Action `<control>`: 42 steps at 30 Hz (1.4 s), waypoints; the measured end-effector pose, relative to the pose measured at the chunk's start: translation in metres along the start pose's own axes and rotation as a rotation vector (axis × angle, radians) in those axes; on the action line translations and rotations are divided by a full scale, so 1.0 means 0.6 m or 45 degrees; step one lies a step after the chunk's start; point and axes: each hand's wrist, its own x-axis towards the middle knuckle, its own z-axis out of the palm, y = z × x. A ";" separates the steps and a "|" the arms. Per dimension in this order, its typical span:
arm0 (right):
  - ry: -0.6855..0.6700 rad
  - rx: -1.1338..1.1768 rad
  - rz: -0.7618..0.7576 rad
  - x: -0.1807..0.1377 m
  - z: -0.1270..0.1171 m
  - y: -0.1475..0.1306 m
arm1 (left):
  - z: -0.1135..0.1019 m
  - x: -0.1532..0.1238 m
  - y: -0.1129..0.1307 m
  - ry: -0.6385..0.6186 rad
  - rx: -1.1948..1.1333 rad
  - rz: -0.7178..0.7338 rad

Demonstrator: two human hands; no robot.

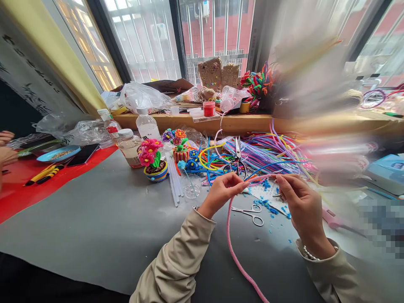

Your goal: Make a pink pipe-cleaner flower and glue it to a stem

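Observation:
A long pink pipe cleaner [232, 244] runs between my two hands, and its loose length hangs in a curve toward the lower edge. My left hand [221, 191] is closed on it, thumb and forefinger pinched together. Off to the right, my right hand [301, 206] pinches the pipe cleaner near its end, fingertips pressed together. Small silver scissors [254, 212] lie on the grey table covering below, between the hands. Black-handled scissors [237, 155] stand just beyond my left hand. Blue fuzz clippings [268, 205] are scattered near my right hand.
A heap of coloured pipe cleaners [268, 151] fills the back. Pink flowers in a small pot [156, 172], bottles [128, 147] and a clear cup [192, 187] stand at left. Another person's hand [6, 147] shows at the far left. The right side is blurred.

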 end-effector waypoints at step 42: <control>-0.160 0.026 -0.032 -0.004 0.001 0.000 | 0.007 0.000 -0.008 0.054 0.240 0.092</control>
